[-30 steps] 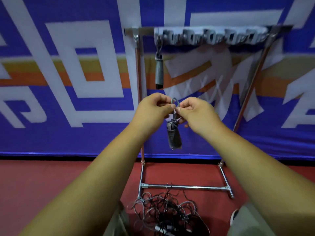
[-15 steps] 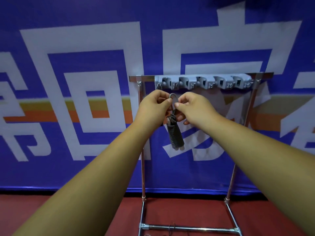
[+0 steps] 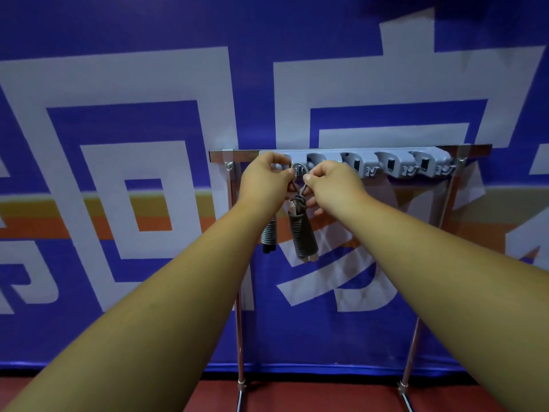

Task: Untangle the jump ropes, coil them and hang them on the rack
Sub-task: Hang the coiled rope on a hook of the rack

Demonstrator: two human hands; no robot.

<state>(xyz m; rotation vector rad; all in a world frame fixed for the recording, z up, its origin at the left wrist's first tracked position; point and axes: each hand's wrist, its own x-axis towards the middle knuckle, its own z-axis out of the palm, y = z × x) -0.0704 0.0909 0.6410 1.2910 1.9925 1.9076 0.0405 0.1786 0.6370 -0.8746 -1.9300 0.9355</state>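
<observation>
Banner (image 3: 118, 84) fills the background: blue with white block shapes, and an orange stripe (image 3: 74, 230) at left.

Rack (image 3: 219, 156) stands right against it, a chrome frame with the left post (image 3: 239, 322) running down to the red floor (image 3: 326, 396).

Left hand (image 3: 264, 182) is up at the left end of the grey holder strip (image 3: 329, 154). Its fingers are curled, with thumb and forefinger pinching the left side of the loop (image 3: 298, 171).

Below that wrist, 1 hung rope (image 3: 269, 233) dangles as a grey coil with a black handle end at the bottom. Its top is hidden behind the left hand, so I can't tell what it hangs from.

Just right of it is the coiled rope (image 3: 303, 236). This tight grey bundle hangs straight down from the loop, with a knot of cord above it. It is between the 2 hands and clear of the floor.

The loop sits right in front of the holder strip, at clip height. I can't tell whether it is over a hook or only held against it.

Right hand (image 3: 332, 185) has its fingers curled, pinching the right side of the loop and the cord just under it.

Right of that hand, 3 clips (image 3: 392, 165) are in full view along the strip.

Right post (image 3: 413, 352) comes down to the floor.
</observation>
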